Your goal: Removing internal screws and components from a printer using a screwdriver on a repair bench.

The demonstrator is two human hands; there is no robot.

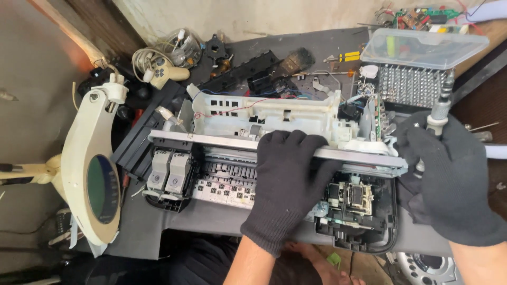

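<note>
Your left hand (288, 182), in a black glove, lies palm down across the metal rail (227, 143) of the opened printer chassis (264, 153) at the middle of the grey tabletop (142, 221), its fingers (285, 138) curled over the rail's far edge and pressing on it rather than closed around anything. Your right hand (449, 174), also gloved, is wrapped tight around the grey screwdriver (439, 113), held upright at the chassis's right end. A clear-lidded bit case (420, 66) stands just behind it, and a magnifier lamp (95, 169) sits to the left.

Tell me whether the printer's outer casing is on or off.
Off. The printer lies with its metal rail, white frame and circuit parts bare; the left hand rests on the rail.
</note>
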